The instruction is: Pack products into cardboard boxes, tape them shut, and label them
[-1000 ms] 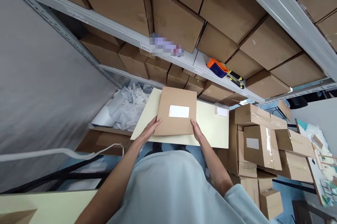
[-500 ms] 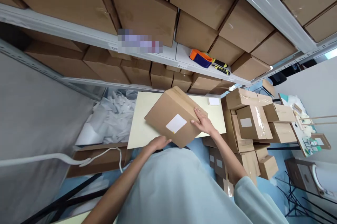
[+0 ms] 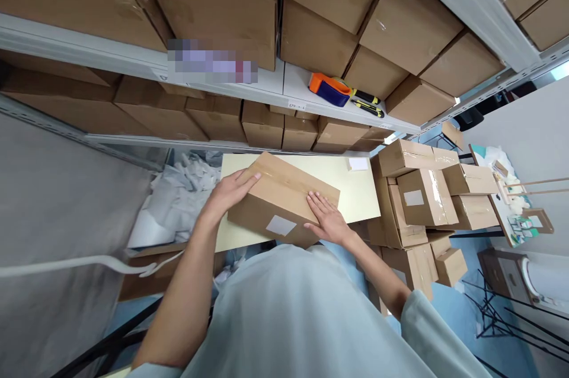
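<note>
A taped cardboard box (image 3: 288, 188) with a white label (image 3: 281, 225) on its front side sits at a slant on the cream tabletop (image 3: 355, 206), near the front edge. My left hand (image 3: 227, 193) lies at the box's upper left end, its fingers stretched onto the top; part of them is hidden behind the edge. Flat on the right part of the top rests my right hand (image 3: 328, 218), fingers extended. Behind the box, a small white stack of what look like labels (image 3: 358, 164) lies on the tabletop.
Shelves (image 3: 293, 106) packed with cardboard boxes stand ahead. An orange and blue tool (image 3: 329, 89) and yellow-black cutters (image 3: 368, 108) lie on one shelf. Stacked boxes (image 3: 429, 197) stand right. White crumpled wrapping (image 3: 178, 200) and a white cable (image 3: 89, 264) are at left.
The box has tipped from facing me with its labelled side to lying with its taped top up. My left hand moved from its lower edge to its upper left end.
</note>
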Demonstrator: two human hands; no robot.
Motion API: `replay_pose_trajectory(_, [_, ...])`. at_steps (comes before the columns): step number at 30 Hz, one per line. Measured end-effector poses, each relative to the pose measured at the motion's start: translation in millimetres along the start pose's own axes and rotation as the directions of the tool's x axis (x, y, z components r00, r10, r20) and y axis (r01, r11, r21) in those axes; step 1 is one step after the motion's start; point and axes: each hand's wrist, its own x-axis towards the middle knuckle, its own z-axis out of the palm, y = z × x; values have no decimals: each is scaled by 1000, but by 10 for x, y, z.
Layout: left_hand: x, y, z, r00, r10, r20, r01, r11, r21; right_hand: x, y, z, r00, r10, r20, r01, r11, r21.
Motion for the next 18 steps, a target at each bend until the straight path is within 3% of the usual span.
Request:
replay_pose_trajectory(3, [44,-144,-39,992,-8,123,32,980,-197,-55,83,-13,978,180,-107,-174,983,63])
replay_pose_trajectory(5, [23,-223,-31,982,-34,187,81,966,-247,-117,186,-13,903,375,-210,-353,926,136])
replay_pose_trajectory(7, [-30,-254,46,977,-39,208,93,962,-256,-172,302,-37,834,508,-216,-450,852,266])
replay_pose_trajectory(11, [-188,-174,359,997,-36,66,51,967,-249,-133,482,-190,813,561,-155,-463,785,410])
replay_pose_trajectory(16, [-276,-42,672,971,-155,-182,152,988,-31,335,568,-279,796,536,-280,-479,842,249])
replay_pose_trajectory(18, [-248,-49,718,971,-123,-207,136,989,51,547,588,-223,792,520,-319,-492,854,171])
